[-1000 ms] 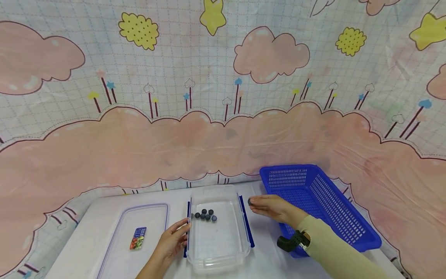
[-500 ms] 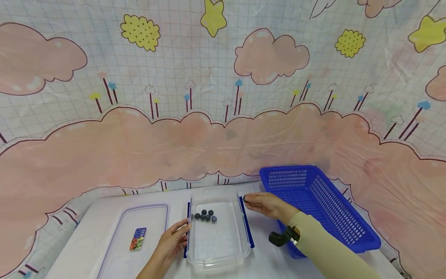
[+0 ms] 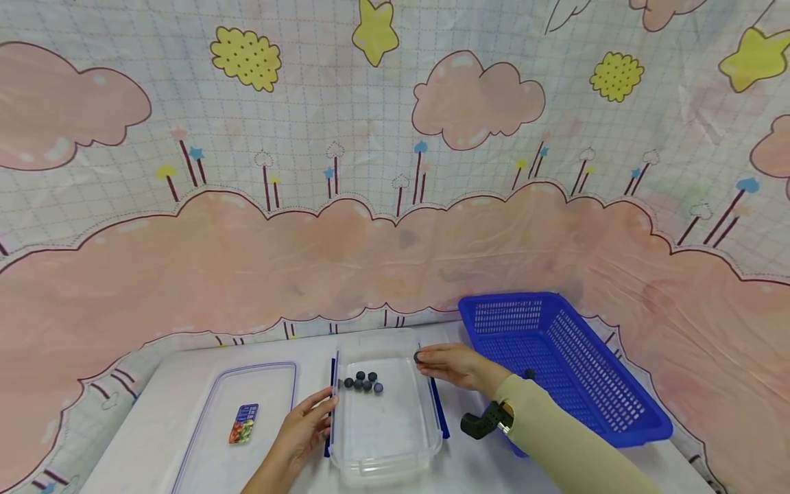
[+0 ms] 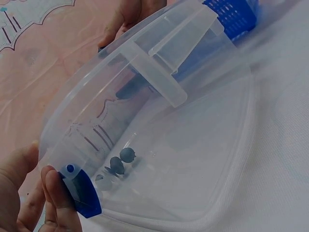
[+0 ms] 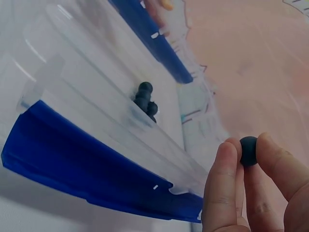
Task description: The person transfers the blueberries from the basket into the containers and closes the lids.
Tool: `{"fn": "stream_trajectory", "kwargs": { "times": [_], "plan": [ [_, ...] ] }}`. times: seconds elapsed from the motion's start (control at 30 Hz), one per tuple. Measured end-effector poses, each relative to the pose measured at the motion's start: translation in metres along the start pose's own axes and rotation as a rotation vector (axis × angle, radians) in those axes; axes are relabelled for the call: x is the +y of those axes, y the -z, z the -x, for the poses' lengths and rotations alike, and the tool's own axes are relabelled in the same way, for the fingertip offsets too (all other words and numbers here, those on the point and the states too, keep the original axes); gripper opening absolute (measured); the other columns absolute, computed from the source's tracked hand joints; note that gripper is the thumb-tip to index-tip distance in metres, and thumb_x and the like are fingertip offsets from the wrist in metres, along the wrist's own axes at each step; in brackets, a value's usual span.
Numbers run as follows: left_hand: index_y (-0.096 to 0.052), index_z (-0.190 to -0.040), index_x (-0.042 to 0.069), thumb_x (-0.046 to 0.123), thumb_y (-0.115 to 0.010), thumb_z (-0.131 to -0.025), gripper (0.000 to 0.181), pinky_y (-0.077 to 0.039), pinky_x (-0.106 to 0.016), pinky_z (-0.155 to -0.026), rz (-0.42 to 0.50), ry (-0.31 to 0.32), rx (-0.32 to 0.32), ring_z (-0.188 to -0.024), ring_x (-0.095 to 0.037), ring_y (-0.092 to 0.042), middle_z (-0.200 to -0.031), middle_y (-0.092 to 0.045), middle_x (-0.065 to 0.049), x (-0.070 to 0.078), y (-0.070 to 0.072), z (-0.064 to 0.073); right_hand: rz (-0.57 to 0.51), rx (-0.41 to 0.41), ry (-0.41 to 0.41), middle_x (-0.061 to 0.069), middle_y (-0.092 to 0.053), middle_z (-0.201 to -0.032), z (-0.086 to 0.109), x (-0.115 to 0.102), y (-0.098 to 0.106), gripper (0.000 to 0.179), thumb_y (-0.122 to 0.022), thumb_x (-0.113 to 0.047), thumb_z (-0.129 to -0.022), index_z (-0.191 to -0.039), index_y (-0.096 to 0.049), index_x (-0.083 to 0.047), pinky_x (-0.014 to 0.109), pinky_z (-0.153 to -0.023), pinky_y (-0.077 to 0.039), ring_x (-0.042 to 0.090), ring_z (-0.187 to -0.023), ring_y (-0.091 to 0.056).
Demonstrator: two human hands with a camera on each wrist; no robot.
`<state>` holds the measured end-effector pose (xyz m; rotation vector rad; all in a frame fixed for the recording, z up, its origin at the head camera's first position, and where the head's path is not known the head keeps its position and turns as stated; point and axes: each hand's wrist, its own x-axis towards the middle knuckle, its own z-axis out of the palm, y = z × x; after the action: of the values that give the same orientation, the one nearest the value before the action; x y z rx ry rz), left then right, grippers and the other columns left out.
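A clear plastic food container (image 3: pixel 387 463) with blue side latches stands lidless on the table. Several blueberries (image 3: pixel 359 384) sit together inside, toward its left wall. My left hand (image 3: pixel 304 425) grips the container's left side, thumb at the rim and fingers by the blue latch (image 4: pixel 82 193). Over the container's right rim, near its far end, is my right hand (image 3: pixel 459 366). Between its thumb and fingertips it pinches a single blueberry (image 5: pixel 248 151), held higher than those inside.
To the right stands a blue perforated basket (image 3: pixel 617 401), with a dark blueberry (image 3: pixel 529 374) visible in it beyond the sleeve. A clear lid (image 3: pixel 210 418) with a colourful label (image 3: pixel 243 423) lies at the left. A printed cloth (image 3: pixel 370 267) hangs behind the table.
My right hand has moved left from beside the basket to the container's right rim, carrying the blueberry. A blueberry in the basket has come into view. My left hand has stayed in place.
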<state>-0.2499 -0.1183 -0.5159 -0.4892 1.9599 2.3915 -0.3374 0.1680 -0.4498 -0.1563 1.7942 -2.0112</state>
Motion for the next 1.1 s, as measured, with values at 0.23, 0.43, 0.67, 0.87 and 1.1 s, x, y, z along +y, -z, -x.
{"fn": "stream_trajectory", "kwargs": {
  "times": [0.23, 0.43, 0.67, 0.87, 1.1],
  "plan": [
    [-0.058, -0.133, 0.002, 0.019, -0.072, -0.090, 0.048, -0.050, -0.017, -0.056, -0.009, 0.007, -0.005, -0.064, -0.006, -0.055, -0.080, -0.062, 0.001, 0.001, 0.000, -0.001, 0.012, 0.051, -0.030, 0.007, -0.071, -0.087, -0.006, -0.003, -0.014, 0.035, -0.058, 0.004, -0.095, -0.127, -0.054, 0.017, 0.030, -0.083, -0.058, 0.014, -0.080, -0.070],
    [-0.058, -0.134, 0.002, 0.019, -0.073, -0.089, 0.050, -0.049, -0.017, -0.056, -0.014, 0.010, -0.006, -0.064, -0.006, -0.055, -0.081, -0.063, 0.001, 0.002, -0.001, 0.000, 0.019, 0.061, -0.016, 0.010, -0.071, -0.089, -0.012, -0.007, -0.029, 0.035, -0.060, 0.006, -0.094, -0.126, -0.055, 0.017, 0.030, -0.083, -0.058, 0.015, -0.080, -0.069],
    [-0.059, -0.132, 0.003, 0.018, -0.071, -0.090, 0.046, -0.050, -0.017, -0.056, -0.019, 0.008, -0.006, -0.065, -0.006, -0.055, -0.081, -0.060, 0.002, 0.001, -0.001, 0.001, 0.036, 0.085, -0.018, 0.011, -0.070, -0.092, -0.023, -0.008, -0.049, 0.035, -0.060, 0.007, -0.093, -0.126, -0.057, 0.015, 0.032, -0.086, -0.057, 0.015, -0.080, -0.068],
    [-0.057, -0.134, 0.002, 0.017, -0.070, -0.092, 0.047, -0.049, -0.016, -0.055, -0.005, -0.004, -0.023, -0.063, -0.004, -0.055, -0.078, -0.061, 0.003, 0.001, -0.001, 0.001, 0.025, 0.095, -0.026, 0.015, -0.069, -0.095, -0.032, -0.004, -0.063, 0.035, -0.061, 0.009, -0.091, -0.125, -0.057, 0.017, 0.033, -0.087, -0.057, 0.015, -0.077, -0.066],
    [-0.054, -0.137, 0.000, 0.014, -0.069, -0.092, 0.049, -0.049, -0.016, -0.054, 0.007, -0.006, -0.028, -0.062, -0.003, -0.055, -0.078, -0.062, 0.004, 0.001, 0.000, 0.002, 0.012, 0.116, -0.042, 0.013, -0.066, -0.093, -0.044, 0.009, -0.075, 0.034, -0.060, 0.012, -0.090, -0.123, -0.057, 0.018, 0.036, -0.091, -0.056, 0.017, -0.078, -0.063]
  ]
}}
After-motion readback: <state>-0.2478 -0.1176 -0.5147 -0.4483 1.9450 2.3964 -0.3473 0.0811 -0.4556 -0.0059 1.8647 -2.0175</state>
